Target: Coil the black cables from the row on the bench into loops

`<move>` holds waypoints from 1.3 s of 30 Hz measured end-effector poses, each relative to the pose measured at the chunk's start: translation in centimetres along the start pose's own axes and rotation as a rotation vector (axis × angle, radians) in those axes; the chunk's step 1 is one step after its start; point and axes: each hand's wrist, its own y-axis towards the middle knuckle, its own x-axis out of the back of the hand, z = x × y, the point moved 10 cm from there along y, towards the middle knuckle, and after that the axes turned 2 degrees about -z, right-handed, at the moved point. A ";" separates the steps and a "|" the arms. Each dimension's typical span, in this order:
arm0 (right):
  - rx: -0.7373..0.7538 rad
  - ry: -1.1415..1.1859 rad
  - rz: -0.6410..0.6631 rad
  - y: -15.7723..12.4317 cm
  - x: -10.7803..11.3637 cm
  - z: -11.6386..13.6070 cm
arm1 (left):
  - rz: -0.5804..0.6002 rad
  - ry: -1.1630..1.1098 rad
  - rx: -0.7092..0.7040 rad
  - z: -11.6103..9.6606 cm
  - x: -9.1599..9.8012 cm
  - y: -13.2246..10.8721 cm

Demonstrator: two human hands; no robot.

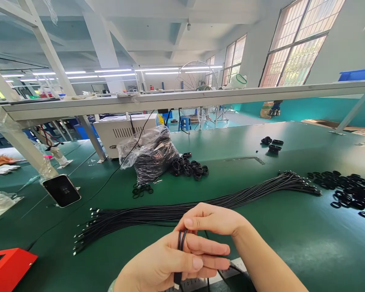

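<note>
A black cable (183, 241) loops around the fingers of my left hand (158, 261). Its connector end (177, 280) hangs below my left thumb, which presses the cable against the palm side. My right hand (214, 219) arches over from the right, its curled fingertips closed at the cable where it wraps the left index finger. Part of the cable trails beneath both hands. A long bundle of straight black cables (246, 197) lies across the green table just beyond the hands. Under them, a pale ruler-like strip (197, 285) is partly covered.
Small coiled black loops (353, 192) lie spread at the right; others (190, 167) sit beside a plastic bag (153, 158). A phone (61, 190) leans on a white post at left. A red device (9, 267) occupies the near left corner. An overhead shelf rail (182, 99) spans the table.
</note>
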 end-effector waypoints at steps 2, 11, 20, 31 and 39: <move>-0.009 -0.007 -0.049 -0.3 0.8 0.0 | -0.037 0.039 -0.017 -0.4 0.3 -0.1; 0.009 -0.046 -0.125 -0.6 1.0 0.4 | -0.010 0.086 0.004 0.0 0.5 0.0; 0.136 -0.265 -0.282 -1.2 1.8 2.4 | 0.031 -0.077 0.028 1.3 0.2 0.7; 0.235 -0.399 -0.519 -2.0 3.4 3.9 | -0.048 -0.086 0.027 0.7 0.1 0.6; -0.183 0.004 -0.160 1.9 -2.4 -3.2 | -0.345 -0.159 -0.273 -4.1 3.8 -2.1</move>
